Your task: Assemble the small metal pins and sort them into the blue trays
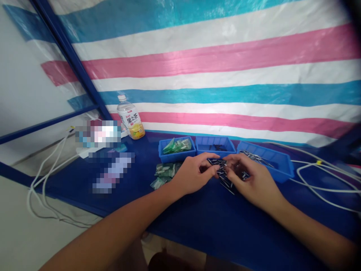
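Note:
A pile of thin, dark and silvery metal pieces (226, 183), like pins or long screws, lies on the blue tabletop (194, 222) between my hands. My left hand (191, 173) is at the left of this pile, its thumb and forefinger curled closed around some pieces. From the right, my right hand (252, 178) reaches in with its fingers bent together at the same pieces. Exactly what each set of fingertips grips is too small to make out. Small clear and green plastic packets (166, 171) lie just left of my left hand.
Behind my hands stand three blue bins: the left bin (177, 157) with green packets, the middle bin (201, 142) with dark pieces, the right bin (282, 165) with slim metal rods. A drink bottle (132, 118) stands at the back left. White cables (307, 180) loop at right.

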`<state>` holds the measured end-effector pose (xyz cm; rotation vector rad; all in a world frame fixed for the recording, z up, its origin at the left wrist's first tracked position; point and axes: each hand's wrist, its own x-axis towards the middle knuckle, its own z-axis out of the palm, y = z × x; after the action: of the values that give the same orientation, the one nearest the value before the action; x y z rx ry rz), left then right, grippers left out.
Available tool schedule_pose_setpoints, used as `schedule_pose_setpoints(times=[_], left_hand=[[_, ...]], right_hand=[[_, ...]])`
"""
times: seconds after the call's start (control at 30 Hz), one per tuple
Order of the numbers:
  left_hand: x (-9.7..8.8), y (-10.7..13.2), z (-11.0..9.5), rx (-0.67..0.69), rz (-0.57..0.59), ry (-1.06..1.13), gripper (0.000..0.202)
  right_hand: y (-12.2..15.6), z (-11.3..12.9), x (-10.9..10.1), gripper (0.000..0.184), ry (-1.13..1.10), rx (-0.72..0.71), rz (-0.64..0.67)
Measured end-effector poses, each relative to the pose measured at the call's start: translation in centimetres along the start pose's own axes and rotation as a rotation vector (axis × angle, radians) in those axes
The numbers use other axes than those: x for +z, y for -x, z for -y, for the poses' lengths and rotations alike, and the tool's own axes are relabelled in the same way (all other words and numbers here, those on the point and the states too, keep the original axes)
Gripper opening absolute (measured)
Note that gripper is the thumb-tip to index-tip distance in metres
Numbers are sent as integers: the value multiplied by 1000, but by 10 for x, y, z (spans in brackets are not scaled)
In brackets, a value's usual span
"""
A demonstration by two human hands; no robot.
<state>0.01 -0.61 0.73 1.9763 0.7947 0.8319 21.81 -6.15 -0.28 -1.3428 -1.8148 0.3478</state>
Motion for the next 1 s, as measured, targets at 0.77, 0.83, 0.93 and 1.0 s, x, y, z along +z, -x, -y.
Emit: schedule_pose_setpoints(times=[0.77,0.83,0.93,1.0], left_hand=[[1,-8,22,0,-73,239,12],[0,-8,22,-13,-68,218,7],[-1,-8,20,-41,-74,163,6],[-1,-8,17,-46,-80,147,11]], right_hand=[[0,-2,2,12,11,-101,29],[-1,-2,-1,13,30,-66,-45],[-2,-2,-3,14,31,-97,-43],[-3,-5,-2,14,21,-113,29]])
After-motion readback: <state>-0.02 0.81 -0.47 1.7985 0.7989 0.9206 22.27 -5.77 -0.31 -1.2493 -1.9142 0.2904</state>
